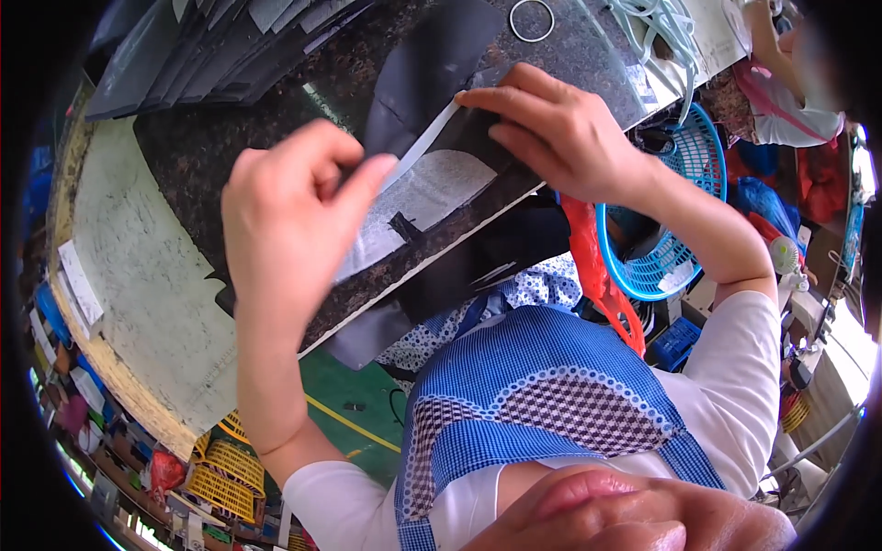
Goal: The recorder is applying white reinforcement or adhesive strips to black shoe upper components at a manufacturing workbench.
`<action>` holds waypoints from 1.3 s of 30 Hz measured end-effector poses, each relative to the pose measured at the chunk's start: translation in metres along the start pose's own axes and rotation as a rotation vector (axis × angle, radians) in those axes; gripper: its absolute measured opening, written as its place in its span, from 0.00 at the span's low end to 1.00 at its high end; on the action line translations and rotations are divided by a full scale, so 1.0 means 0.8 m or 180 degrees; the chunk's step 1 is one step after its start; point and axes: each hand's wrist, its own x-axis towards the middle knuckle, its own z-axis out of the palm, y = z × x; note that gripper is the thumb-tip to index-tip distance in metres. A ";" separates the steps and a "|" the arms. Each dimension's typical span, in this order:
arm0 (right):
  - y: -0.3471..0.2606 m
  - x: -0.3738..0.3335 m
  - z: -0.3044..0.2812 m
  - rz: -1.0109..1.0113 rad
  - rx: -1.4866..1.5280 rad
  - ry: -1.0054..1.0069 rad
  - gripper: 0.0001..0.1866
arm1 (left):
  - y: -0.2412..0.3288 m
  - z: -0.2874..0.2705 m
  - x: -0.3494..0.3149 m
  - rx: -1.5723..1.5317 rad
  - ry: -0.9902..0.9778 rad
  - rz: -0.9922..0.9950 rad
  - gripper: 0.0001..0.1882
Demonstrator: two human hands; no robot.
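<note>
Between my two hands a narrow white strip [424,145] is stretched on a slant. My left hand [287,207] pinches its lower end between thumb and fingers. At the upper end, my right hand [562,133] holds it with the fingertips, the other fingers loosely bent. Below the strip lies a silvery-grey flat piece [441,184] with a curved edge and a small dark mark, near the table edge. A dark sheet piece [432,60] lies beyond it, partly behind the strip.
Stacked dark sheets [211,55] fan out at the far left of the dark speckled tabletop [184,165]. A white ring [532,20] and pale straps [657,32] lie far right. A blue basket [707,174] and red plastic [588,248] are beside the table. Another person [781,92] sits far right.
</note>
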 end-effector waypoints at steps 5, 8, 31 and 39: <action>0.032 0.041 -0.043 0.2845 0.3510 -0.0460 0.23 | 0.016 0.078 -0.034 0.1079 0.0995 0.1953 0.02; 0.070 0.068 -0.049 0.3927 0.4112 -0.1462 0.14 | 0.042 0.100 -0.046 0.1776 0.0549 0.1704 0.06; -0.018 0.052 0.012 0.0323 0.1916 -0.0534 0.08 | -0.044 -0.003 -0.031 -0.0372 0.0008 0.0106 0.12; -0.013 0.056 0.005 -0.0836 0.1399 -0.1064 0.12 | -0.063 0.011 -0.052 -0.0129 0.0372 0.1078 0.11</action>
